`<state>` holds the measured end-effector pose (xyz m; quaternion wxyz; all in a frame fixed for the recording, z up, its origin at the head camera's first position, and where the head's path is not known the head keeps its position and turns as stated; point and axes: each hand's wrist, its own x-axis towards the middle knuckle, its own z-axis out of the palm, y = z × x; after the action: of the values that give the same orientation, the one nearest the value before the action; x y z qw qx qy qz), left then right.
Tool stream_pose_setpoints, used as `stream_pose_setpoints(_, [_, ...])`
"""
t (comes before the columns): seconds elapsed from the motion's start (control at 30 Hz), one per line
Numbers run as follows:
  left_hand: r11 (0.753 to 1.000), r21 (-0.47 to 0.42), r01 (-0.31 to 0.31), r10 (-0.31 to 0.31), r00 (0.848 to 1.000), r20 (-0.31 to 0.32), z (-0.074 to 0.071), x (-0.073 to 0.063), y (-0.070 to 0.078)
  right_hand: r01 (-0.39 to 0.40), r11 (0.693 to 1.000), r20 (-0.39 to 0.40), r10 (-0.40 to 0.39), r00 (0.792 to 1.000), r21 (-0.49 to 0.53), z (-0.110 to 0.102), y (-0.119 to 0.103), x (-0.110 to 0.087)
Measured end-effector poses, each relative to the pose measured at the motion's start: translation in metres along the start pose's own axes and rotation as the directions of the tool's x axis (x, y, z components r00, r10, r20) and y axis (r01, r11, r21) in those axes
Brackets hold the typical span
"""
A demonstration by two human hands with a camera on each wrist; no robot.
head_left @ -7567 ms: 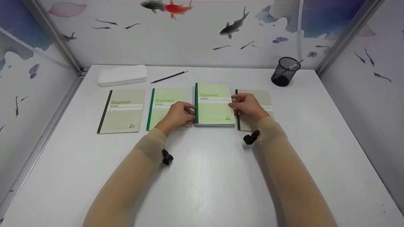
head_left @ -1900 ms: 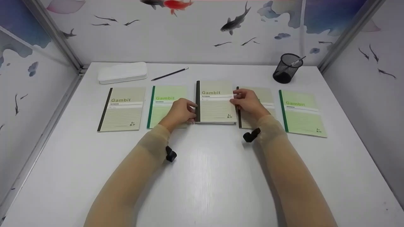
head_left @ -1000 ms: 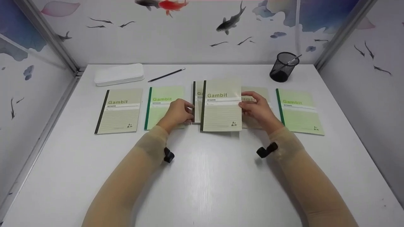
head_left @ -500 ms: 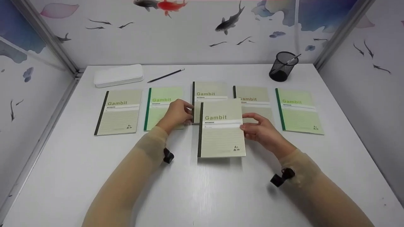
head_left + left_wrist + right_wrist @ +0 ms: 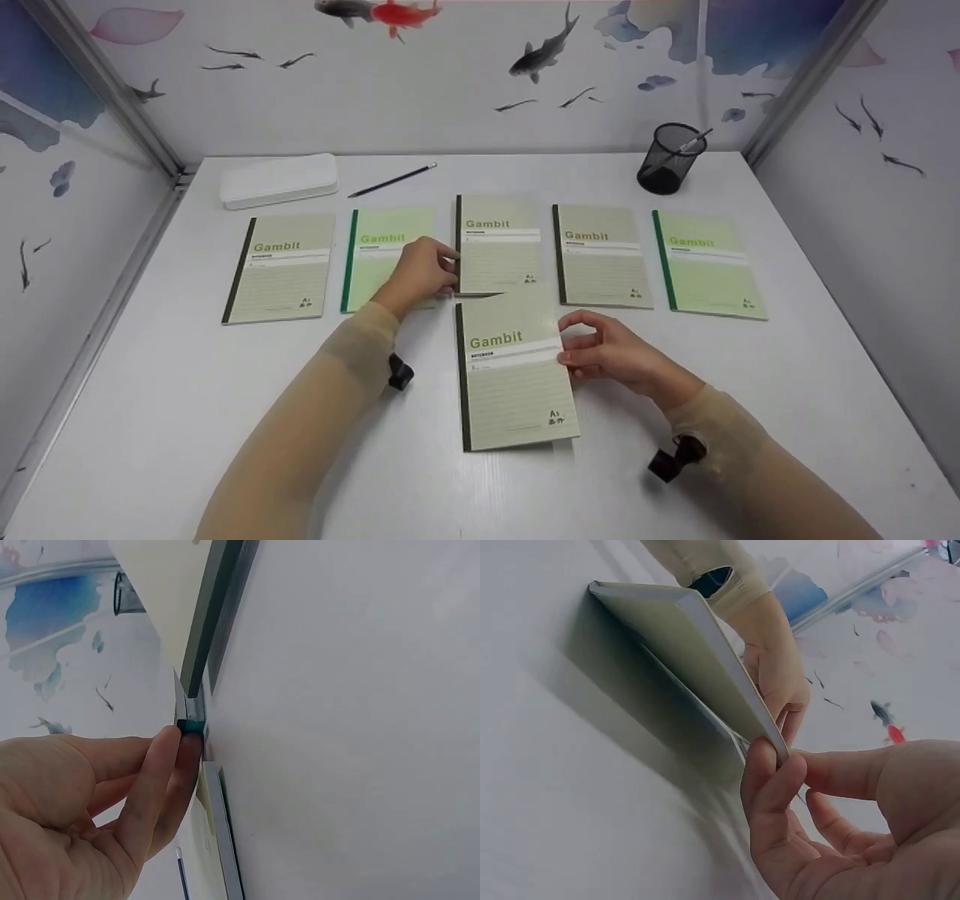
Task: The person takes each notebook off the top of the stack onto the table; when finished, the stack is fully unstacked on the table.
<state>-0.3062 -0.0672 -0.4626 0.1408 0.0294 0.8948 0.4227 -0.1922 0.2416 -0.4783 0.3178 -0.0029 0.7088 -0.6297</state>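
My right hand [image 5: 619, 352] pinches the right edge of a beige notebook [image 5: 517, 390] with a dark spine. That notebook is raised off the table and tilted, as its underside and shadow show in the right wrist view, where thumb and fingers [image 5: 776, 784] grip its edge. Behind it lies a small stack topped by another beige notebook [image 5: 499, 259]. My left hand [image 5: 422, 271] pinches the stack's left edge; a teal spine [image 5: 191, 725] shows between thumb and finger in the left wrist view. Under that hand lies a green notebook [image 5: 390, 225], partly hidden.
A beige notebook [image 5: 281, 281] lies at the far left. Right of the stack lie another beige notebook [image 5: 600, 266] and a green one [image 5: 709, 266]. Behind the row are a white case [image 5: 280, 181], a pencil [image 5: 392, 180] and a mesh pen cup [image 5: 671, 161].
My right hand has lifted the beige notebook off the stack and brought it toward me, uncovering another beige one. A green notebook has appeared at far right since the earliest frame. My left hand has stayed.
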Motion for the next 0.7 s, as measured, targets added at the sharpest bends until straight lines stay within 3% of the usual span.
stream_pose_setpoints(0.2, [1.0, 0.029, 0.005, -0.005, 1.0, -0.007, -0.001, -0.001, 0.003, 0.009, 0.992, -0.034, -0.014, 0.999, -0.127, 0.002, 0.001, 0.001])
stream_pose_setpoints(0.47, [1.0, 0.021, 0.015, -0.015, 1.0, 0.013, 0.0, -0.001, 0.004, -0.003, 0.941, -0.073, -0.023, 0.997, -0.337, 0.007, -0.005, -0.001])
stream_pose_setpoints(0.57, [1.0, 0.011, 0.017, -0.017, 1.0, 0.014, 0.0, -0.001, 0.004, -0.025, 0.913, -0.097, -0.016, 0.995, -0.407, 0.01, -0.009, -0.001])
stream_pose_setpoints(0.7, [1.0, 0.0, 0.016, -0.016, 1.0, 0.02, 0.001, -0.001, 0.004, -0.063, 0.845, -0.118, 0.0, 0.993, -0.531, 0.011, -0.012, 0.001])
